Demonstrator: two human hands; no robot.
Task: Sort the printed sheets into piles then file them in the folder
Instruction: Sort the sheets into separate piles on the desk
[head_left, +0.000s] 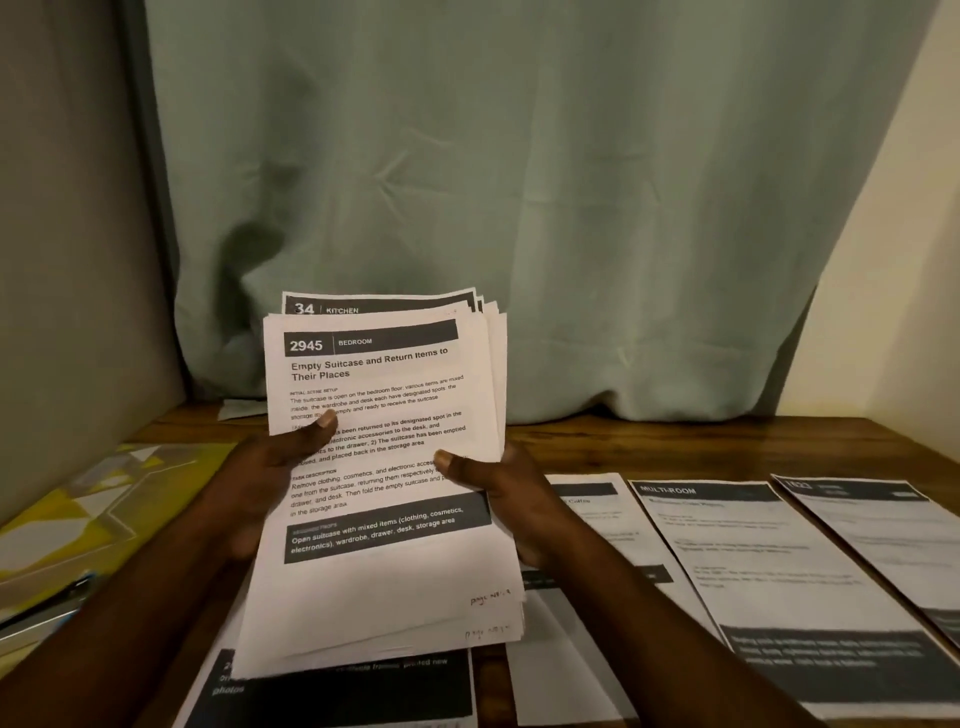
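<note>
I hold a stack of printed sheets (384, 582) tilted up above the wooden table (649, 447). The top sheet is headed "2945 BEDROOM"; a "34 KITCHEN" sheet peeks out behind it. My left hand (265, 467) grips the stack's left edge, thumb across the text. My right hand (498, 488) grips the right edge, thumb on the front. On the table lie sorted sheets: one under the stack (332, 691), one partly hidden behind my right arm (597, 525), a "MULTI-ROOM" sheet (769, 561) and another at the far right (893, 530). A yellow patterned folder (78, 514) lies at the left.
A green curtain (493, 182) hangs behind the table's back edge. A grey panel stands at the left and a pale wall (904, 260) at the right. A blue pen-like object (47, 613) rests on the folder's near end.
</note>
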